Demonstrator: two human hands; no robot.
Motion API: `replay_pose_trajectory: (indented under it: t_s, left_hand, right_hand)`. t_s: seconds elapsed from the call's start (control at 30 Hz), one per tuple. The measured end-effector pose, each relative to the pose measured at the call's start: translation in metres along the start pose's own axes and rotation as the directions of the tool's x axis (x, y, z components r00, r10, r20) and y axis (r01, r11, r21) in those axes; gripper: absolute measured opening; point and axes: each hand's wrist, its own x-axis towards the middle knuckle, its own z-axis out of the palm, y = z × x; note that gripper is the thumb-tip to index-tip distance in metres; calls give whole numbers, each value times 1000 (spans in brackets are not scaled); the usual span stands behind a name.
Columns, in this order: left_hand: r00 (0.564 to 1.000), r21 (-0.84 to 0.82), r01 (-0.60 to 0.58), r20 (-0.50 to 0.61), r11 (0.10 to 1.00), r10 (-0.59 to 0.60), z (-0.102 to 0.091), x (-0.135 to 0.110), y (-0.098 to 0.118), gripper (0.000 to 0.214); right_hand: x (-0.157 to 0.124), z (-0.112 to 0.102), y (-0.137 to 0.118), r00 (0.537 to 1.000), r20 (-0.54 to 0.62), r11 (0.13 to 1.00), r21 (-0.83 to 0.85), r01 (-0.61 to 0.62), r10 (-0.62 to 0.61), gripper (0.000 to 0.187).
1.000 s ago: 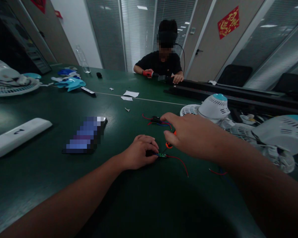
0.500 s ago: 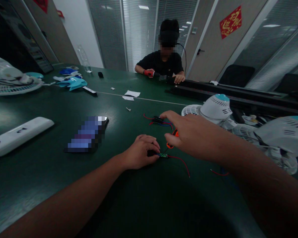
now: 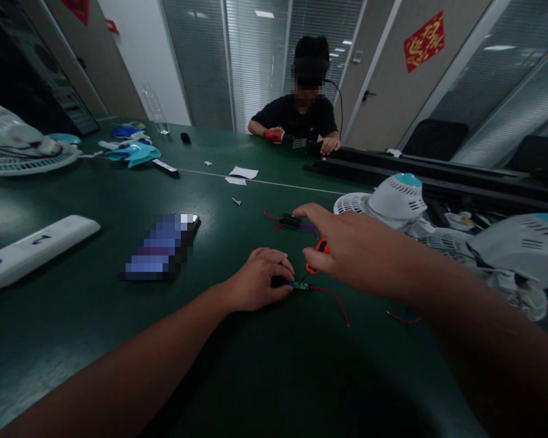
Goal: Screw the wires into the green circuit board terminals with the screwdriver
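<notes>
My left hand rests on the green table, its fingers closed on one end of a small green circuit board. A red wire trails from the board's right end. My right hand grips an orange and black screwdriver, thumb below and index finger stretched forward. The thin shaft slants down to the board; whether the tip touches it I cannot tell. Just beyond, near my right index fingertip, lies a black module with red and blue wires.
A phone and a white casing lie left. White fan parts crowd the right side. Paper scraps, blue gloves and a plastic bottle lie farther back. A person sits opposite, beside long black bars.
</notes>
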Motion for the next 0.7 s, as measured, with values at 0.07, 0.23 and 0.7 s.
replay_pose_trajectory:
  t_s: [0.07,0.23,0.7]
  left_hand:
    - [1000,4,3,3,1000,-3,0,0,0,13]
    - [1000,1,-17,-9,1000,17,1,0,-1,13]
    - [1000,-5,-9,-10,1000,9,1,-1,-1,13]
  right_hand:
    - [0,0,0,1000,2,1000,7,6,-6,56]
    - [0,0,0,1000,0,1000,14,3,-3,57]
    - [0,0,-2,999,-5,999,-41,-34,34,55]
